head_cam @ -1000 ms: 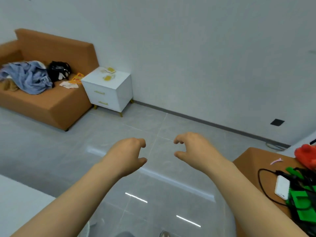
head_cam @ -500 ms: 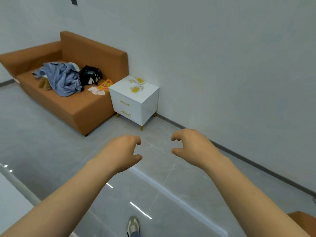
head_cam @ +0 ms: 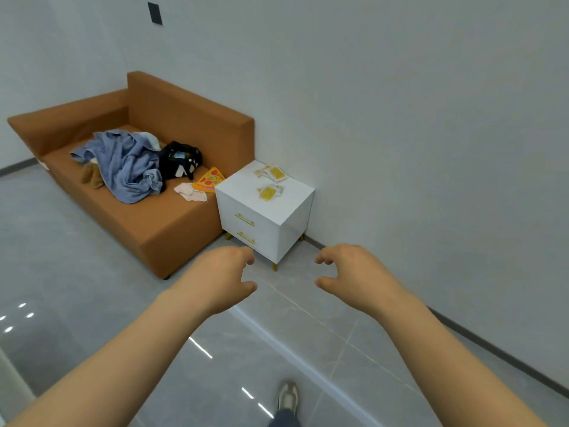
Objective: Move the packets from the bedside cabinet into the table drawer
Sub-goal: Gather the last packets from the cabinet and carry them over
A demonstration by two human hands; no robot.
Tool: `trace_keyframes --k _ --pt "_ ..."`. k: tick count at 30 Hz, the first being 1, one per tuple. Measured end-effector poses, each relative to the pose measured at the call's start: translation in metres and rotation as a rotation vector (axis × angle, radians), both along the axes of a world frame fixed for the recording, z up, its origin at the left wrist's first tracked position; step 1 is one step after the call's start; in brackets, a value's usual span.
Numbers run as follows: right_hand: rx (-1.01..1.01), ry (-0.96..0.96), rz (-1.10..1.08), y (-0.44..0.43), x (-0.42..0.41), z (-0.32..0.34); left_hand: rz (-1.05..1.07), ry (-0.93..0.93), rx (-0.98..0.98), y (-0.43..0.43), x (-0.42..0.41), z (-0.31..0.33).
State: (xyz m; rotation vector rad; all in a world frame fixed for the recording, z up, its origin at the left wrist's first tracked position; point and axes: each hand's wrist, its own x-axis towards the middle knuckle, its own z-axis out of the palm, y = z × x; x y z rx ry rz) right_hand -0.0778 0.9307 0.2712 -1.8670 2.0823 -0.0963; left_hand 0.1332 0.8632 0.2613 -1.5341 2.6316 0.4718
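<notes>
Where the packets lie: two small clusters of packets on the top surface of the bedside cabinet (head_cam: 243, 188). The far cluster (head_cam: 276, 173) sits toward the cabinet's back edge and the near cluster (head_cam: 268, 192) about mid-top, the two just apart.
Hands: the left hand (head_cam: 221, 274) and right hand (head_cam: 354, 272) are both empty, fingers loosely curled with thumbs held off them. They hang in the air on the cabinet's front side, well short of its top.
Likely handling: flat, thin, yellow-faced sachets with pale edges. I judge them very light, bendy and probably slick, not fragile, and apt to skid or scatter if swept.
Where to take hold: a pinch at a free edge or corner, thumb over and fingers under. Lying flush, they may need sliding to the cabinet's rim first, and overlapping ones could be gathered as a stack.
Long axis and heading: each lies flat, yellow face up. The uppermost packet of the far cluster appears skewed to the cabinet's edges. The exact heading of either cluster is too small to tell.
Neighbour: the sofa (head_cam: 172, 217) is close against one side of the cabinet. Whether they touch, I cannot tell.
</notes>
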Motion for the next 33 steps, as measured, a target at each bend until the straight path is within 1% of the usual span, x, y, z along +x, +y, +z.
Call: trace_keyframes --k 7,15,25,33 --pt "-0.029 -0.043 0.008 -0.134 -0.046 -0.015 0.032 -0.015 0.014 -0.115 -0.037 -0.010" --pt "0.010 -0.037 0.044 -0.259 -0.080 -0.026 0.097 -0.028 0.067 -0.230 -0.061 -0.022" --pt "0.079 -0.042 0.012 -0.405 -0.074 -0.053 0.090 -0.014 0.100 -0.389 -0.052 -0.049" --pt "0.183 -0.080 -0.104 -0.522 -0.046 -0.069 0.042 -0.005 0.160 -0.532 -0.026 -0.060"
